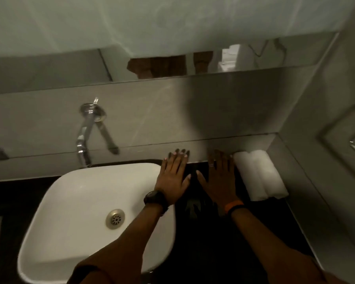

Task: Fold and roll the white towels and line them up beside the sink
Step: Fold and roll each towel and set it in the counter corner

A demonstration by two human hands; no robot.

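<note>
Two rolled white towels (258, 175) lie side by side on the black counter (223, 232), pushed against the right wall. My right hand (217, 177) rests flat on the counter, fingers spread, its outer edge touching the nearer roll. My left hand (173, 175) lies flat too, partly over the right rim of the white sink (76, 201), and holds nothing. Both hands are empty.
A chrome tap (83, 144) comes out of the grey back wall above the sink. A metal drain (115, 219) sits in the basin. A mirror strip (172, 66) runs along the wall. The grey side wall (326, 160) closes the counter on the right.
</note>
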